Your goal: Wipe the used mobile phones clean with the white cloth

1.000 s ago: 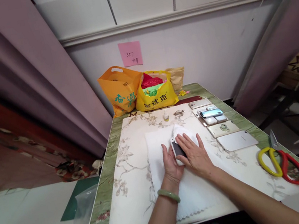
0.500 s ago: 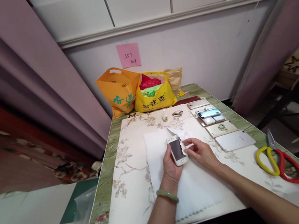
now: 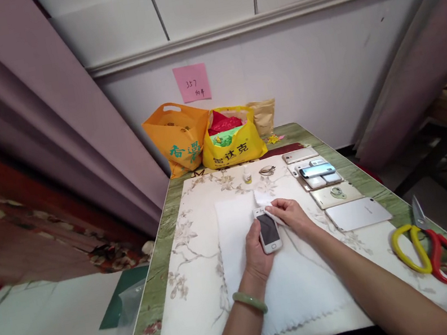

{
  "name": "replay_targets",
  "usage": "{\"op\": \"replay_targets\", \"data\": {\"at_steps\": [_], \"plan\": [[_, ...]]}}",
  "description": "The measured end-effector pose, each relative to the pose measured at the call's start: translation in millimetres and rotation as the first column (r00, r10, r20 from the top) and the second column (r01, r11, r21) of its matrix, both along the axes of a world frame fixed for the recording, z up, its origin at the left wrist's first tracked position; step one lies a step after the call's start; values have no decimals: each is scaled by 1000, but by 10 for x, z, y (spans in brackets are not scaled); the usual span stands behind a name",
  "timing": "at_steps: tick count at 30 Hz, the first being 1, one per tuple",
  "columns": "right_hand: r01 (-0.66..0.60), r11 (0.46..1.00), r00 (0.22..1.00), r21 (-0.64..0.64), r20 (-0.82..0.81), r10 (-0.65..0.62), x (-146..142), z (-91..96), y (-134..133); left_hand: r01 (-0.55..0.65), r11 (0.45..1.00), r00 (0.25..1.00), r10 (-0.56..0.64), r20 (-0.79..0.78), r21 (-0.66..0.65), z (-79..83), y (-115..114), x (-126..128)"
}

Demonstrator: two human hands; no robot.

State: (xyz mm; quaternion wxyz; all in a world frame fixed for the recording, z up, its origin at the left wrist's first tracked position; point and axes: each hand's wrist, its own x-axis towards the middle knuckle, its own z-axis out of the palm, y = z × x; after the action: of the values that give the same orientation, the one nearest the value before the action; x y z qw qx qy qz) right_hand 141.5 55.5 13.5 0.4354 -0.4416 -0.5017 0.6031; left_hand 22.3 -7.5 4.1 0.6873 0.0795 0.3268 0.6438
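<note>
My left hand grips a small white phone with a dark screen, face up, just above a large white cloth spread on the table. A green bangle sits on that wrist. My right hand pinches a bunched corner of the white cloth against the phone's top right edge. Both hands are closed.
A row of several phones and a white tablet lie at the right. Yellow-and-red scissors rest near the table's right edge. An orange bag and a yellow bag stand at the back, with a small bottle and a ring-shaped object in front.
My right hand lifted off the phone, where it pressed the cloth, and now pinches the cloth corner at the phone's top. The phone's screen is now uncovered.
</note>
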Motion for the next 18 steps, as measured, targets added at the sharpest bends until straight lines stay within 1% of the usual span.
{"op": "replay_targets", "data": {"at_steps": [3,7,9,11,15,16,18], "plan": [[10,1000,1000,14,2,-10,61,-31,35,4,1000,996,-3,-84,11,-3,-10,13],[-68,998,996,-2,-58,67,133,-50,65,-11,1000,988,11,-155,-2,20,-11,38],[-84,996,993,-14,-84,82,135,-56,66,-34,999,982,31,-185,-11,23,-6,52],[-56,998,994,-32,-99,53,111,-63,59,-63,998,978,58,-202,-17,21,4,65],[64,995,994,-73,-89,-71,41,-70,33,-86,996,975,83,-204,-3,17,24,80],[74,995,993,-74,-85,-81,30,-69,28,-80,997,975,78,-209,2,17,27,81],[55,997,995,-61,-79,-60,26,-69,22,-70,998,971,69,-227,1,19,25,81]]}}
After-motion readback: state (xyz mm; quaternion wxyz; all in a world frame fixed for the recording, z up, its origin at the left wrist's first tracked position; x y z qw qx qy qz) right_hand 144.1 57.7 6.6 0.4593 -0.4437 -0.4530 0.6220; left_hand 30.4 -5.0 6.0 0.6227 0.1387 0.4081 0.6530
